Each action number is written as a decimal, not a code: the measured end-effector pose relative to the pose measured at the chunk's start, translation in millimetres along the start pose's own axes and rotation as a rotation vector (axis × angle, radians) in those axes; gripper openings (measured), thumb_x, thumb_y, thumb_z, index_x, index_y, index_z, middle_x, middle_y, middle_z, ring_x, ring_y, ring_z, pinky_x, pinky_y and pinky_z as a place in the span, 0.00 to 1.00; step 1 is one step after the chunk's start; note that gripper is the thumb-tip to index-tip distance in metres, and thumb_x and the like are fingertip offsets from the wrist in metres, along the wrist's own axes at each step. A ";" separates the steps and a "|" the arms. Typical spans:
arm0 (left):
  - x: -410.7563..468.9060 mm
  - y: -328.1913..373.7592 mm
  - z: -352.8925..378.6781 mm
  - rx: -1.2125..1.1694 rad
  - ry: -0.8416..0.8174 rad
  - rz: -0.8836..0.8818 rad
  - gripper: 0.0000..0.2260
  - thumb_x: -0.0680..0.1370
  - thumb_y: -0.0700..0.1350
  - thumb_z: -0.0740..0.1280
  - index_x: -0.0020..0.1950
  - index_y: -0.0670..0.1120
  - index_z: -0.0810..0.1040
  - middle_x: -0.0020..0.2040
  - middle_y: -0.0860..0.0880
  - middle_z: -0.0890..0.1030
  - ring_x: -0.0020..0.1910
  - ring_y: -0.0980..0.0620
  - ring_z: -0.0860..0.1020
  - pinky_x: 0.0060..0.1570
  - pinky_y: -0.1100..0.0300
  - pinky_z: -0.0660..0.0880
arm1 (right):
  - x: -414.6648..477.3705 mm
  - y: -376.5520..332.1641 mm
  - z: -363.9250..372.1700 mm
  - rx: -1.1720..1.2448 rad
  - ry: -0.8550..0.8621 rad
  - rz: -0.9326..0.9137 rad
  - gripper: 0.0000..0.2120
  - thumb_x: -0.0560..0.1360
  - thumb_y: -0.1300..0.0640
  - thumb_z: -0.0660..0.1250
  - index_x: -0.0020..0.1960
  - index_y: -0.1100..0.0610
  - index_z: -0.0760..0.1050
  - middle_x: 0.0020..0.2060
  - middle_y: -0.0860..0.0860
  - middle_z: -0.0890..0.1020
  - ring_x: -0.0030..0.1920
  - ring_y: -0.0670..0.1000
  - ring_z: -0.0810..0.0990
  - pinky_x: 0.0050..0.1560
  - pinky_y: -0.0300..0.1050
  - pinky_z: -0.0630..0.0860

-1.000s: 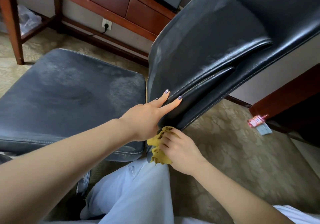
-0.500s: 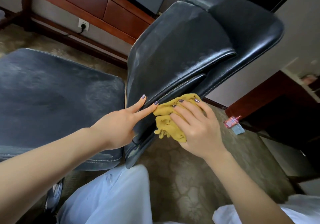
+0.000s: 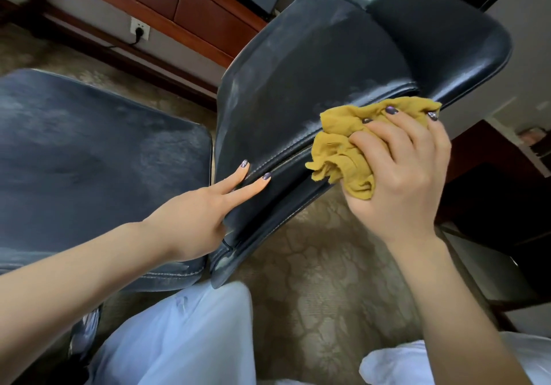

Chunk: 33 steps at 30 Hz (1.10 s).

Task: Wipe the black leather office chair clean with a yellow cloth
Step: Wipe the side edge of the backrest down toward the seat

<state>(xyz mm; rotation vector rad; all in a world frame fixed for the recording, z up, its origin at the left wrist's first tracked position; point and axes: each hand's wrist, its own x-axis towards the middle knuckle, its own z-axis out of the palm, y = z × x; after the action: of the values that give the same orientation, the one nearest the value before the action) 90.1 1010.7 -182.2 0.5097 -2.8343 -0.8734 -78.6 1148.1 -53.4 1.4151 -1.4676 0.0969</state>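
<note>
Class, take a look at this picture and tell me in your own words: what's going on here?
A person is cleaning a black leather chair. The right hand grips a bunched yellow cloth and presses it on the backrest along a stitched seam. The left hand rests on the backrest lower down, with straight fingers laid by the same seam. Greyish, dusty-looking patches show on the backrest and on the seat, so the job looks unfinished.
</note>
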 end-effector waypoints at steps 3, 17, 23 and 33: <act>-0.6 -0.8 1.0 -0.025 0.011 0.011 0.46 0.73 0.35 0.59 0.64 0.73 0.30 0.76 0.61 0.35 0.32 0.52 0.74 0.34 0.56 0.74 | -6.8 -7.5 6.3 0.063 -0.009 -0.037 0.18 0.76 0.46 0.63 0.47 0.59 0.82 0.45 0.56 0.83 0.57 0.56 0.74 0.67 0.55 0.62; -9.0 -20.7 26.6 -0.422 0.248 0.110 0.42 0.71 0.27 0.57 0.72 0.67 0.51 0.73 0.66 0.53 0.71 0.66 0.57 0.58 0.82 0.58 | -64.1 -60.7 40.3 0.201 -0.235 -0.188 0.17 0.75 0.44 0.63 0.45 0.56 0.82 0.41 0.52 0.83 0.52 0.52 0.74 0.69 0.48 0.58; -9.8 -25.5 31.3 -0.450 0.184 0.072 0.41 0.72 0.27 0.56 0.71 0.66 0.48 0.68 0.72 0.50 0.66 0.63 0.63 0.50 0.83 0.61 | -86.6 -83.3 52.5 0.247 -0.316 -0.232 0.15 0.76 0.48 0.62 0.45 0.57 0.82 0.41 0.51 0.82 0.52 0.52 0.74 0.72 0.45 0.55; -6.8 -28.7 26.5 -0.360 0.125 0.053 0.38 0.74 0.27 0.55 0.76 0.57 0.50 0.70 0.67 0.50 0.70 0.67 0.53 0.56 0.86 0.51 | -106.9 -102.6 63.7 0.284 -0.446 -0.299 0.07 0.70 0.54 0.70 0.45 0.57 0.82 0.41 0.51 0.81 0.48 0.53 0.79 0.73 0.44 0.53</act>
<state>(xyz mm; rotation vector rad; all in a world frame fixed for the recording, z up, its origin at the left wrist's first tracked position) 98.6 1004.7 -220.4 0.4209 -2.4870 -1.2559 -63.9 1147.8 -214.0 1.9661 -1.6207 -0.2203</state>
